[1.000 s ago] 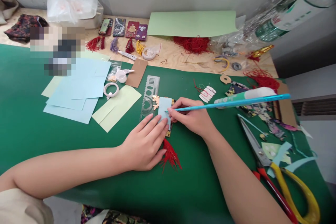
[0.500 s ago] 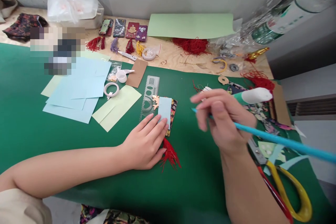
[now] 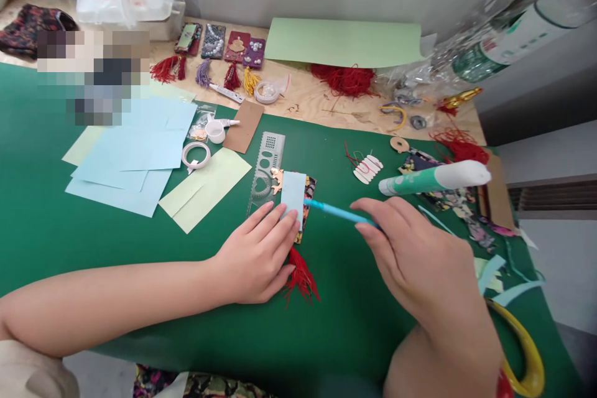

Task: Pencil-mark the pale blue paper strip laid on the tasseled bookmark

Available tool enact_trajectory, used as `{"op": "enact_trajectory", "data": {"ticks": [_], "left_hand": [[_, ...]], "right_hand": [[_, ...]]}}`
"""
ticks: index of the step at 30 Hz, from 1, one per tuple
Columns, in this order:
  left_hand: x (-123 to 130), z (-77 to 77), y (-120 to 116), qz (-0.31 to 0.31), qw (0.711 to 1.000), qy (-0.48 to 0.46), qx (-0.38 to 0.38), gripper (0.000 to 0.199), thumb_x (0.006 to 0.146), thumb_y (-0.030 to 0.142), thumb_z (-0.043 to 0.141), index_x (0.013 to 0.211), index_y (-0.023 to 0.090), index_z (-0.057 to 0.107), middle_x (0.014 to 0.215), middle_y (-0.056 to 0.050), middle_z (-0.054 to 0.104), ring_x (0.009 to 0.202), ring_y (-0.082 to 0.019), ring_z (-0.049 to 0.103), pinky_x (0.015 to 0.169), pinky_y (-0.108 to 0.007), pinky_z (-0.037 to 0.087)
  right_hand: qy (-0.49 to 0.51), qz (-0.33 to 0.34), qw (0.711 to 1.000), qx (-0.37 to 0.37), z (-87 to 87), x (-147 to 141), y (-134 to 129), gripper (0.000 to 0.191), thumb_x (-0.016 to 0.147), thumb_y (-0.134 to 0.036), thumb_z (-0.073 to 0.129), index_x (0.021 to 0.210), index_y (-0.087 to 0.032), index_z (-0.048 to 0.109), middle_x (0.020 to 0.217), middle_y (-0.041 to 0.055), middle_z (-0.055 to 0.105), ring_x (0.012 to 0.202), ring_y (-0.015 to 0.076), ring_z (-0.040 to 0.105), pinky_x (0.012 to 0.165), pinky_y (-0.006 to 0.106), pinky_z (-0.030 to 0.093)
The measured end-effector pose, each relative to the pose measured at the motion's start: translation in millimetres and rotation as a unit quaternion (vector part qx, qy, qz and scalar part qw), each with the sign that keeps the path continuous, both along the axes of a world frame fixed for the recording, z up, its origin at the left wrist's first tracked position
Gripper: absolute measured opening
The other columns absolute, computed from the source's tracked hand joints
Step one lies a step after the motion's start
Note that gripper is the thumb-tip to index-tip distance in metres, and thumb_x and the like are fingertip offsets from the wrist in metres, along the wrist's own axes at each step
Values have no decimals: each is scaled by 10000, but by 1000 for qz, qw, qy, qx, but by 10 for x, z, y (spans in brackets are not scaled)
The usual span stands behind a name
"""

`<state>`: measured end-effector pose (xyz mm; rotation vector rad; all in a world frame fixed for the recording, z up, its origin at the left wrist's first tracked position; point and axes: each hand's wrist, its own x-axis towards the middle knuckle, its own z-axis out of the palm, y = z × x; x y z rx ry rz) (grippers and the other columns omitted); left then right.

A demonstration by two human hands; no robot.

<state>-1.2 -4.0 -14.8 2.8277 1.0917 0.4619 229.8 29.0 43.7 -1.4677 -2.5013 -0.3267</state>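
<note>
My left hand lies flat with fingers spread, its fingertips on a light blue paper strip. The strip covers much of a floral-patterned card with a red tassel at its lower end. A small copper-coloured ornament shows at the strip's left edge, over a clear ruler. My right hand is closed on a blue pencil, held by thumb and index finger. The pencil's far end reaches the right edge of the strip and card.
A glue stick and thread card lie behind my right hand; yellow-handled scissors are at lower right. Blue sheets, green paper and a tape roll lie left. Tasselled cards stand along the back.
My right hand has turned over, and the pencil has swung round so that one end now points left at the strip. My left hand stays on the paper.
</note>
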Motion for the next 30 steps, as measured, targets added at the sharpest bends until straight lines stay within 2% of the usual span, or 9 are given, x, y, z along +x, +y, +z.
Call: {"op": "enact_trajectory", "data": {"ticks": [3,6,8,12,18,30], "left_hand": [[2,12,-3,5,1000,10,-8,536,960,374,401,1327,12,545,1418,-187,497,1335,-342,427,1164,-477,272],[7,24,0,5,1000,9,-12,539,962,370,394,1332,6,541,1413,-185,503,1328,-343,435,1163,-476,270],[9,28,2,5,1000,4,-12,540,963,367,391,1327,-3,543,1408,-189,507,1322,-348,441,1160,-478,267],[13,30,4,6,1000,2,-7,538,968,364,377,1315,-8,553,1399,-188,517,1312,-348,451,1155,-479,269],[16,34,-1,8,1000,10,-2,535,972,369,369,1310,2,562,1399,-181,520,1310,-347,453,1150,-490,266],[26,63,-15,21,999,26,-10,550,971,415,395,1316,21,564,1420,-162,505,1314,-333,448,1151,-486,261]], "right_hand": [[-6,31,999,38,-16,0,18,167,953,-209,523,969,-173,685,759,44,713,603,158,605,474,274,350],[-5,97,995,37,-20,15,26,213,901,-133,598,1093,-162,686,750,34,736,585,153,612,507,288,369],[-2,112,993,36,-20,15,24,174,877,-118,631,1029,-160,705,746,37,744,565,148,610,501,295,361],[-6,112,993,39,-33,-1,24,52,851,-124,671,857,-163,705,761,45,759,584,157,633,505,299,364],[-6,118,993,26,-41,0,37,75,882,-145,640,860,-171,708,767,42,763,587,154,640,500,290,378],[-30,115,990,75,-58,-100,16,54,813,-102,714,790,-149,728,725,10,752,549,129,569,485,281,342]]}}
